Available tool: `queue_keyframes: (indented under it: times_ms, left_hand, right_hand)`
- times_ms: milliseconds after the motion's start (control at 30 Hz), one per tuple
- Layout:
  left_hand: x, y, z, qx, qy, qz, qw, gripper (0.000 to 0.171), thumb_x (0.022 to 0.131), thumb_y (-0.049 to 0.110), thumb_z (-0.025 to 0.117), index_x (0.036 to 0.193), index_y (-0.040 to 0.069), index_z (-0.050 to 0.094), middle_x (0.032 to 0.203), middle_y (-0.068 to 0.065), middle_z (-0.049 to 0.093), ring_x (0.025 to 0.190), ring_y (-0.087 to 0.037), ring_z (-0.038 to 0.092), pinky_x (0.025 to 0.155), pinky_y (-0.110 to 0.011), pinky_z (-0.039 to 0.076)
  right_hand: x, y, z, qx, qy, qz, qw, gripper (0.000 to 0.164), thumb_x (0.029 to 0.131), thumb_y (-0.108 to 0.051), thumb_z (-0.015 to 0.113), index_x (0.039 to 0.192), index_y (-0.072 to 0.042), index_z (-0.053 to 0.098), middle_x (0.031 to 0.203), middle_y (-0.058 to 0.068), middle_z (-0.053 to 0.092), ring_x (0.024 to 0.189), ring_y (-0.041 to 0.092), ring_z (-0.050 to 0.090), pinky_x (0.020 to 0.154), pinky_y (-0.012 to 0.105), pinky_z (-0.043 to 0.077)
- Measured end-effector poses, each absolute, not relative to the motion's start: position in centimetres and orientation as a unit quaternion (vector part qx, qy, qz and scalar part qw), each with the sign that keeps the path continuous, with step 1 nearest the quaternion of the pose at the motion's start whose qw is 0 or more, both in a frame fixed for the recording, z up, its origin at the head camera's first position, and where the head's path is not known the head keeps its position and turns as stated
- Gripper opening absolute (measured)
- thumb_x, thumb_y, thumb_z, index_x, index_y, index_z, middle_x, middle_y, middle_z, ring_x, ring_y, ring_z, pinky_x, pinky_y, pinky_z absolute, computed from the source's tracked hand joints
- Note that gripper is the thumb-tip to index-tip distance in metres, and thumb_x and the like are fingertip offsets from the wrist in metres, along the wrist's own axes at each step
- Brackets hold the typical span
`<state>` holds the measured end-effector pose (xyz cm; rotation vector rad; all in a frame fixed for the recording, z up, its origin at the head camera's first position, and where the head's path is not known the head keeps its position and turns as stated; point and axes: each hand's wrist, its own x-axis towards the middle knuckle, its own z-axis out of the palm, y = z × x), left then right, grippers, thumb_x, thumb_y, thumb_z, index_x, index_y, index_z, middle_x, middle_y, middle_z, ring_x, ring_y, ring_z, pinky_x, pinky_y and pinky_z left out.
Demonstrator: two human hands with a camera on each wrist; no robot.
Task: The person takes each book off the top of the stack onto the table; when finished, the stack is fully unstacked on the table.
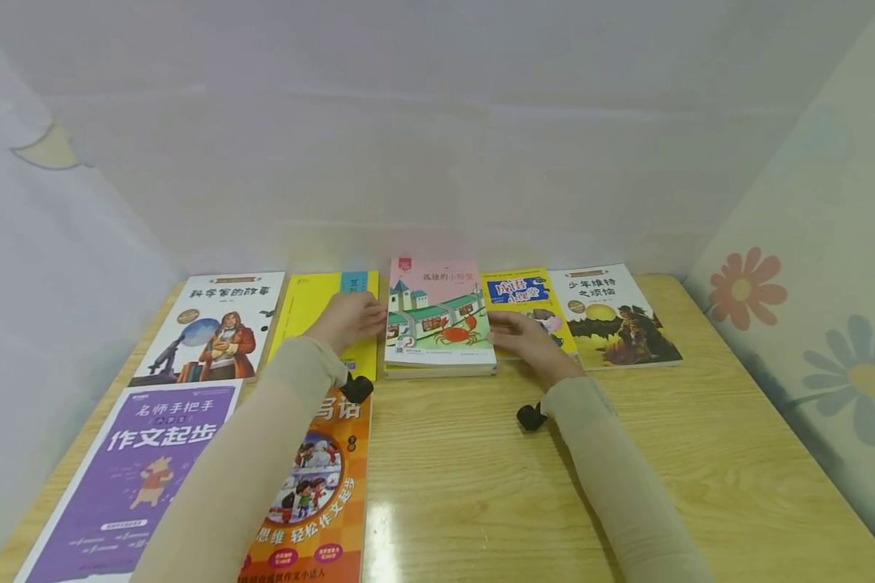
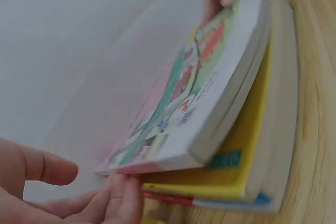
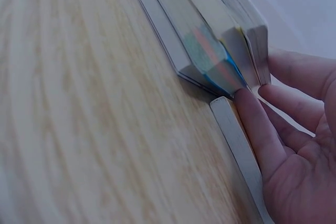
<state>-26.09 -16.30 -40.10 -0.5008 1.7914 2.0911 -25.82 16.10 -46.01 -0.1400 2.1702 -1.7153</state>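
A stack of books lies at the back middle, topped by a pink and green book (image 1: 443, 304) with a red crab on its cover. My left hand (image 1: 346, 320) is at the stack's left side, over a yellow book (image 1: 302, 304). In the left wrist view its fingers (image 2: 123, 195) touch the edge under the top book, while the thumb stays apart. There the top book is raised over a yellow cover (image 2: 239, 135) inside the stack. On the stack's right side, my right hand (image 1: 531, 344) touches the edges with extended fingers (image 3: 257, 129), above another yellow book (image 1: 528, 304).
At the far left lies a white book (image 1: 226, 324), with a purple book (image 1: 146, 478) in front. An orange book (image 1: 335, 478) is partly under my left arm. Another white-topped book (image 1: 616, 316) lies at the back right. Cloth-like walls (image 1: 437, 162) border the wooden table (image 1: 481, 486).
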Motion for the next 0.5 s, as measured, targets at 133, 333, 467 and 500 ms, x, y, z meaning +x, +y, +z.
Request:
queue_keyframes:
  times_ms: [133, 333, 467, 500]
  left_hand:
    - [-26.2, -15.9, -40.2, -0.182, 0.572, 0.780, 0.176, 0.047, 0.106, 0.014, 0.050, 0.150, 0.000, 0.042, 0.146, -0.013, 0.047, 0.120, -0.021, 0.053, 0.110, -0.031, 0.045]
    - [-26.4, -15.0, -40.4, -0.137, 0.620, 0.752, 0.176, 0.050, 0.107, 0.021, 0.051, 0.153, 0.003, 0.041, 0.153, -0.015, 0.043, 0.129, -0.027, 0.051, 0.110, -0.034, 0.046]
    - [-26.8, -15.2, -40.7, -0.102, 0.650, 0.730, 0.186, 0.053, 0.107, 0.019, 0.052, 0.155, 0.004, 0.037, 0.150, -0.017, 0.047, 0.127, -0.030, 0.053, 0.106, -0.036, 0.049]
    - [-26.9, -15.3, -40.8, -0.093, 0.660, 0.721, 0.189, 0.053, 0.107, 0.019, 0.053, 0.155, 0.004, 0.037, 0.149, -0.017, 0.049, 0.125, -0.030, 0.055, 0.104, -0.035, 0.051]
  right_hand:
    - [-26.0, 16.3, -46.2, -0.056, 0.772, -0.605, 0.187, 0.056, 0.097, -0.030, 0.070, 0.149, -0.019, 0.051, 0.146, 0.006, 0.054, 0.137, 0.026, 0.047, 0.119, 0.047, 0.033]
    - [-26.1, 16.4, -46.4, -0.069, 0.769, -0.608, 0.188, 0.057, 0.098, -0.029, 0.070, 0.150, -0.017, 0.049, 0.146, 0.005, 0.054, 0.137, 0.026, 0.047, 0.118, 0.046, 0.033]
    - [-26.0, 16.5, -46.5, -0.067, 0.768, -0.608, 0.190, 0.058, 0.097, -0.033, 0.070, 0.150, -0.021, 0.050, 0.147, 0.000, 0.053, 0.138, 0.024, 0.045, 0.120, 0.046, 0.031]
    - [-26.0, 16.5, -46.5, -0.066, 0.767, -0.609, 0.191, 0.057, 0.098, -0.033, 0.070, 0.150, -0.021, 0.050, 0.147, -0.001, 0.053, 0.139, 0.024, 0.045, 0.120, 0.046, 0.030]
